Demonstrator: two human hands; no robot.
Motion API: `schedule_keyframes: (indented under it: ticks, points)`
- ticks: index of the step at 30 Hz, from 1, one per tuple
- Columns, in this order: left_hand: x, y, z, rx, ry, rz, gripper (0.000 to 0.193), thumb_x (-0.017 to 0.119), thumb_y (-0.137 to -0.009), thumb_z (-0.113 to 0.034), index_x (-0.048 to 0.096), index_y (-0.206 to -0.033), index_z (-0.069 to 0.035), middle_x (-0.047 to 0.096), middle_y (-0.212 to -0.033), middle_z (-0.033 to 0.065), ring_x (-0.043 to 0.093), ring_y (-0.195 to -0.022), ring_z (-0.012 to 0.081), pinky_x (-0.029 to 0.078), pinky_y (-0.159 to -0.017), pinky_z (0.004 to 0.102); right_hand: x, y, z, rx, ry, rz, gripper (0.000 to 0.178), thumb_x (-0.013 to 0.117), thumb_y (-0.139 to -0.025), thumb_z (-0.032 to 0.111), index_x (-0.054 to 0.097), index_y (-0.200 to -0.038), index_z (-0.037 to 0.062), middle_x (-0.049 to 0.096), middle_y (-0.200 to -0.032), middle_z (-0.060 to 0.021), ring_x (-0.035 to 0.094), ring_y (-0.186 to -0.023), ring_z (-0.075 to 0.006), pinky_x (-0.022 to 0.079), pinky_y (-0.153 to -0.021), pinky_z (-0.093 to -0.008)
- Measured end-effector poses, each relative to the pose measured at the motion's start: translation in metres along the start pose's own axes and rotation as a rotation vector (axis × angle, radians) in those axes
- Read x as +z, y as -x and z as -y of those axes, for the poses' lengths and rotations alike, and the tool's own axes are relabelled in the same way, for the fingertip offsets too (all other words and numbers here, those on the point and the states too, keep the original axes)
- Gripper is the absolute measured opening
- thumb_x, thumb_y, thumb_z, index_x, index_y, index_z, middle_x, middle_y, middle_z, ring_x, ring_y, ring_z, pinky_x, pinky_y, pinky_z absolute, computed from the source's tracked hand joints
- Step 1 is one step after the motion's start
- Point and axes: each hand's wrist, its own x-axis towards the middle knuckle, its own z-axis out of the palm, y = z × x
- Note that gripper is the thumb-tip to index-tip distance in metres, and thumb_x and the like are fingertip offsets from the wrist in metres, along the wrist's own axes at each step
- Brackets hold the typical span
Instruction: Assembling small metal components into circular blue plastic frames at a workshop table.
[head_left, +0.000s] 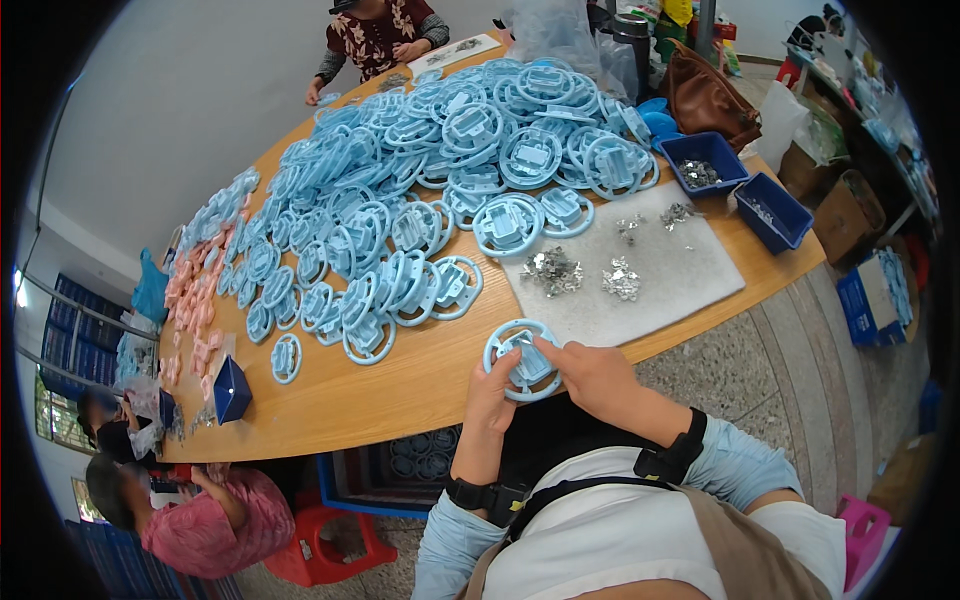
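Note:
I hold a light blue plastic wheel-shaped part (pixel 522 361) over the near edge of the wooden table (pixel 400 390). My left hand (pixel 490 392) grips its lower left rim. My right hand (pixel 595 375) holds the right side, its fingertips pressing at the part's centre. Several heaps of small shiny metal clips (pixel 552 271) lie on a white mat (pixel 660 280) just beyond the part. A big spread of the same blue wheel parts (pixel 440 180) covers the table's middle and far side.
Two dark blue bins (pixel 770 210) with metal pieces stand at the right edge, a brown bag (pixel 708 100) behind them. Pink parts (pixel 195 300) lie at the left. Other people sit at the far end (pixel 375 35) and lower left (pixel 190 510). A red stool (pixel 330 545) stands below.

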Motion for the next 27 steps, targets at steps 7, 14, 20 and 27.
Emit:
schedule_keyframes:
  ticks: [7, 14, 20, 27]
  points:
    - [0.001, 0.002, -0.001, -0.015, 0.014, 0.008, 0.026, 0.06, -0.081, -0.009, 0.053, -0.105, -0.003, 0.06, -0.096, 0.0057, 0.059, -0.086, 0.0148, 0.049, -0.075, 0.0288, 0.005, 0.002, 0.004, -0.003, 0.057, -0.004, 0.048, 0.054, -0.072, 0.006, 0.049, -0.12, 0.0122, 0.055, -0.072, -0.0084, 0.059, -0.061, -0.0258, 0.046, -0.051, -0.0379]
    - [0.0, 0.003, -0.001, -0.018, 0.008, 0.01, 0.026, 0.061, -0.081, -0.011, 0.053, -0.105, -0.003, 0.06, -0.095, 0.0055, 0.059, -0.086, 0.0145, 0.049, -0.074, 0.0285, 0.007, 0.003, 0.008, -0.03, 0.098, 0.001, 0.05, 0.056, -0.07, 0.005, 0.049, -0.119, 0.0078, 0.054, -0.073, -0.0087, 0.059, -0.061, -0.0245, 0.046, -0.051, -0.0354]
    - [-0.001, 0.003, -0.001, -0.015, -0.006, 0.002, 0.025, 0.06, -0.081, -0.011, 0.053, -0.104, -0.003, 0.059, -0.095, 0.0054, 0.059, -0.086, 0.0141, 0.049, -0.073, 0.0278, 0.01, 0.003, 0.009, -0.034, 0.107, -0.004, 0.052, 0.057, -0.069, 0.004, 0.048, -0.121, 0.0076, 0.053, -0.074, -0.0079, 0.059, -0.062, -0.0238, 0.046, -0.051, -0.0342]
    - [0.004, 0.005, 0.002, 0.024, -0.081, -0.012, 0.024, 0.06, -0.082, -0.013, 0.053, -0.103, -0.003, 0.059, -0.091, 0.0035, 0.057, -0.079, 0.01, 0.047, -0.064, 0.0226, 0.001, -0.008, 0.025, -0.018, 0.245, 0.141, 0.048, 0.053, -0.074, 0.008, 0.047, -0.121, 0.0028, 0.058, -0.071, -0.0117, 0.06, -0.058, -0.026, 0.047, -0.048, -0.0343]
